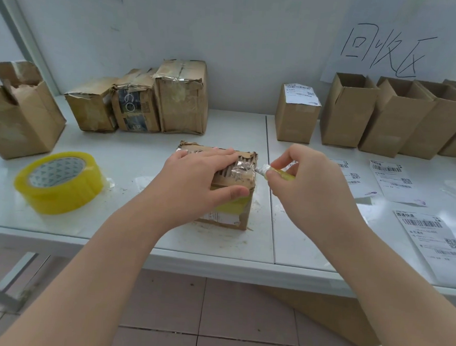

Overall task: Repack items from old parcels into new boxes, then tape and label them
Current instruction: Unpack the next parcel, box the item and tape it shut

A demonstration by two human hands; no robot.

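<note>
Left hand (194, 176) flat on torn cardboard parcel (235, 219); right hand (309, 189) pinches yellow cutter (282, 174).

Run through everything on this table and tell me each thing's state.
old parcel: taped shut, pressed down by left hand.
cutter: held in right hand, tip at the parcel's tape.
tape roll: lying flat.
labelled box: closed.
new boxes: tops open.
battered parcels: closed.
shipping labels: loose on table.

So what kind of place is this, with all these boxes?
Probably a parcel repacking station: battered old parcels along the wall, open new boxes to their right, and printed shipping labels plus a tape roll on the table.
</note>
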